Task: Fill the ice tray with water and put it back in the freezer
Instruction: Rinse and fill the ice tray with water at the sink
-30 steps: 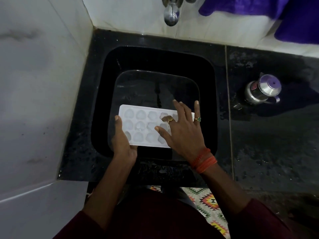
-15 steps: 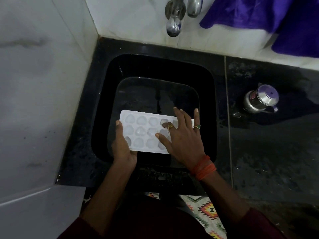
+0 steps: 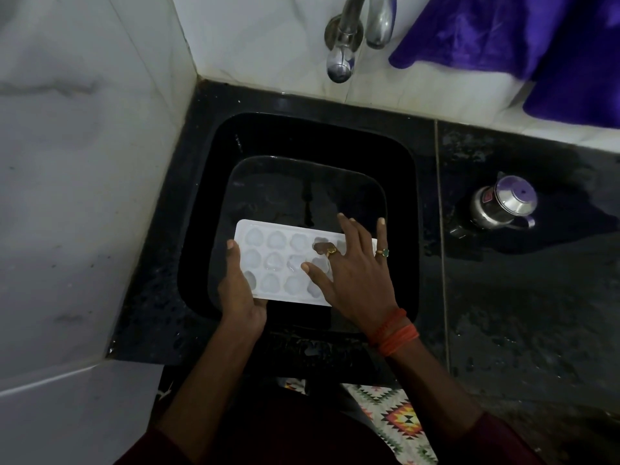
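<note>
Head view, left to right. Left hand [image 3: 239,290] clamped on ice tray [image 3: 281,260] at its 9 o'clock end — thumb over the rim, fingers hidden beneath. Tray held over black sink [image 3: 198,229], long axis running 9 to 3 o'clock, near-level, cavities up. Right hand [image 3: 355,280] spread flat on the 3 o'clock end, fingers splayed, pressing rather than gripping. Tap [image 3: 340,62] located at 12 o'clock from tray, well apart, no visible flow. Probable requirement: shift tray toward 12 o'clock beneath spout — left hand carries it.
</note>
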The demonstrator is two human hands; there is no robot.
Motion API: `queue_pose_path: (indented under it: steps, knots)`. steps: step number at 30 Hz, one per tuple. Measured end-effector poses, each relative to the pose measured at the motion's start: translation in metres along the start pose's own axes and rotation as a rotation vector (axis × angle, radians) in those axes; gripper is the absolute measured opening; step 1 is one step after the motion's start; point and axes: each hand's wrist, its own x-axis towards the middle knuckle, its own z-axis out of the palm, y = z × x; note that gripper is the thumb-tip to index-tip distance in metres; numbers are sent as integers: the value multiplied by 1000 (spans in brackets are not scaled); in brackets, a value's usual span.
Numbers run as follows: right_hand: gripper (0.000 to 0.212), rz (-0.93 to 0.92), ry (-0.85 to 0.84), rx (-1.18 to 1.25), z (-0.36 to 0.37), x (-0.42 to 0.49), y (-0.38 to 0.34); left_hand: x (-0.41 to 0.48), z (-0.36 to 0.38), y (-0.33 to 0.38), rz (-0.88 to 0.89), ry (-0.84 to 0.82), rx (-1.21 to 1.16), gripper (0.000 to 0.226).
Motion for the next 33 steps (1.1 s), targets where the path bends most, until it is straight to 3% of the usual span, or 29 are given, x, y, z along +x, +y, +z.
queue_pose_path:
  steps: [5, 14, 23, 33]
  knots:
    - [53, 6, -22, 23, -4, -2, 1, -2, 0, -1, 16, 20, 1, 61]
    - [54, -28, 104, 68, -10, -15, 0, -6, 0, -1, 41, -28, -21, 54]
    - [58, -24, -5, 49, -4, -17, -3, -8, 4, -2, 66, -26, -1, 50]
    - [59, -49, 16, 34, -3, -14, -3, -6, 4, -2, 57, -23, -17, 48]
